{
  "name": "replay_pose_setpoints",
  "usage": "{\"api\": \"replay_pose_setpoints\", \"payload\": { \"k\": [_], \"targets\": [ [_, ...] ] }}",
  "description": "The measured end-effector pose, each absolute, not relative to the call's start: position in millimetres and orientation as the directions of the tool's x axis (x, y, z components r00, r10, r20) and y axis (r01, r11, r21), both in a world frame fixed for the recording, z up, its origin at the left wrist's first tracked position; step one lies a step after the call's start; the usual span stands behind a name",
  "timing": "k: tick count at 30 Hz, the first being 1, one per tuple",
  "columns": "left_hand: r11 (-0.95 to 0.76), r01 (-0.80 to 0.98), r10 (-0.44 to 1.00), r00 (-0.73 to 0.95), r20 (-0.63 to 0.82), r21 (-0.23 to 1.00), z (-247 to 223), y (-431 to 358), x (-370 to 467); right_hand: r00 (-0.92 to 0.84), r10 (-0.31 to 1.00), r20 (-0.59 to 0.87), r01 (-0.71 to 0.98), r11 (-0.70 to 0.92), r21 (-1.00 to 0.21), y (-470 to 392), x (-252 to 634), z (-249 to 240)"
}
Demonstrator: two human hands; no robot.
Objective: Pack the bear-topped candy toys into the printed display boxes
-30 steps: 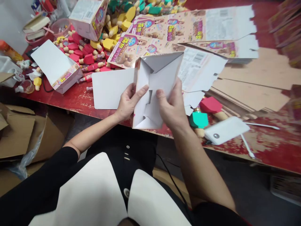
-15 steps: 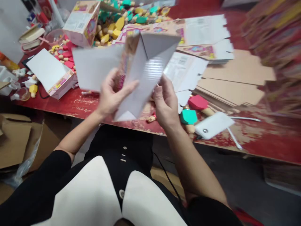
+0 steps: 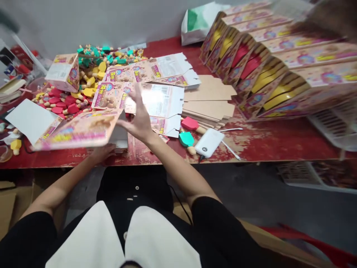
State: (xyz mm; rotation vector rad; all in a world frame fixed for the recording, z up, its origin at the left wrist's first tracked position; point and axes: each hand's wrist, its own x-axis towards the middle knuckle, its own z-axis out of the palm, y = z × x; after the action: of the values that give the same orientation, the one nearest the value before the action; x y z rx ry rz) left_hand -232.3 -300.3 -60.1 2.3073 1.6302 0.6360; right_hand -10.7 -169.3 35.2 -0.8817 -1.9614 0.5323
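Note:
An open printed cardboard box (image 3: 121, 130) stands at the table's front edge, its long printed flap (image 3: 83, 130) swung out to the left and blurred. Low under that flap, my left hand (image 3: 103, 152) lies against the front of the box; the flap hides much of it, and I cannot tell whether its fingers grip. My right hand (image 3: 141, 121) is beside the box's right side, fingers spread and thumb towards the flap's edge, holding nothing. Just behind it lie flat printed box blanks (image 3: 164, 100). Another open box (image 3: 33, 119) with a white flap sits on the left.
Red, yellow and green wooden-handled pieces (image 3: 92, 78) are heaped at the back left, near a closed box (image 3: 63, 70). Brown cardboard inserts (image 3: 209, 96) lie mid-table. A white power bank (image 3: 209, 142) with a cable is near the front edge. Filled display boxes (image 3: 267, 70) stand in rows at right.
The box, held up between both hands before, is now down at the table edge with its printed flap leftward. My right hand has let go and spread. The view has shifted right.

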Motion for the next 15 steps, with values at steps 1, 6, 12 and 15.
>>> {"api": "replay_pose_setpoints", "payload": {
  "k": [1,6,12,15],
  "targets": [
    [-0.356,0.849,0.934,0.314,0.170,0.391,-60,-303,-230,-0.367,0.774,0.516,0.376,0.630,-0.679,-148,-28,48],
    [-0.349,0.926,0.936,0.352,0.008,0.142,-66,-316,-220,-0.378,0.911,0.164,0.566,0.367,-0.738,-34,-62,65],
    [-0.278,0.959,0.960,0.279,-0.025,0.063,-60,-315,-230,-0.493,0.870,0.013,0.826,0.473,-0.307,-72,7,-35],
    [-0.261,0.965,0.964,0.262,-0.044,0.026,-54,-314,-237,-0.547,0.837,0.016,0.815,0.536,-0.219,-75,45,-57]
  ]
}}
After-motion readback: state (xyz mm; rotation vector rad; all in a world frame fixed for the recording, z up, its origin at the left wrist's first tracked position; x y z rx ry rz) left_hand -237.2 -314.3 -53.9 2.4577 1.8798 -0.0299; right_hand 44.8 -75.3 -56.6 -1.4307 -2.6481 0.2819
